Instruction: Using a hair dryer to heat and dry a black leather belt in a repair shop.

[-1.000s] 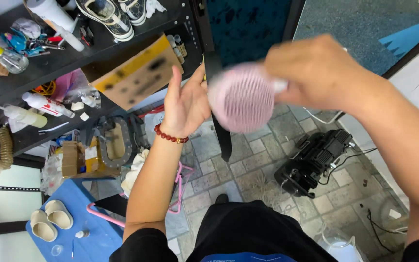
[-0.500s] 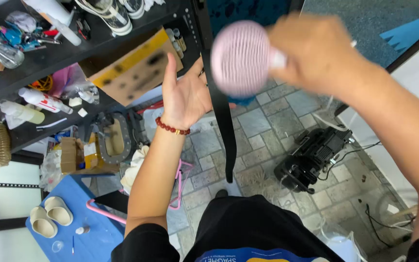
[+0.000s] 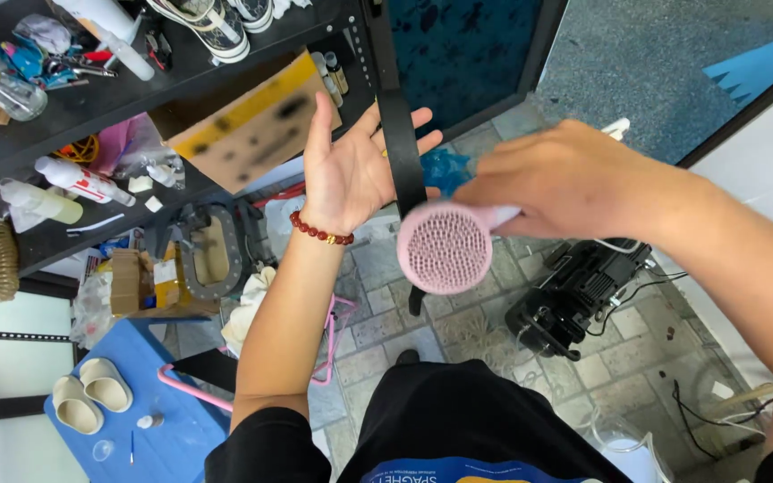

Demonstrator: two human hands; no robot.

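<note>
Hands come first in the view: the right hand (image 3: pixel 574 183) is closed around the handle of one round pink brush (image 3: pixel 446 248), its bristle face turned up toward the camera. The handle runs sideways into the fist, so the brush's long axis lies roughly left to right, with the head sticking out toward the left hand (image 3: pixel 351 165). That left hand is spread wide, palm up and fingers splayed, holding nothing; a single red bead bracelet (image 3: pixel 319 233) circles its wrist. One black strap (image 3: pixel 402 152) hangs down between the two hands, passing just beside the left fingertips and behind the brush head, so the brush sits just right of the strap and below the level of the bare palm. The right hand is the only one touching the brush; the left is near it but apart.

Below, on the tiled floor (image 3: pixel 458 322), sits one black machine (image 3: pixel 574 295) with cables, to the right of the brush. At lower left a blue stool top (image 3: pixel 149 429) carries two beige slippers (image 3: pixel 91 394). Farther off, a dark shelf (image 3: pixel 91 107) holds several bottles and one pair of sneakers (image 3: pixel 216 22), with a brown cardboard box (image 3: pixel 252 130) beneath
</note>
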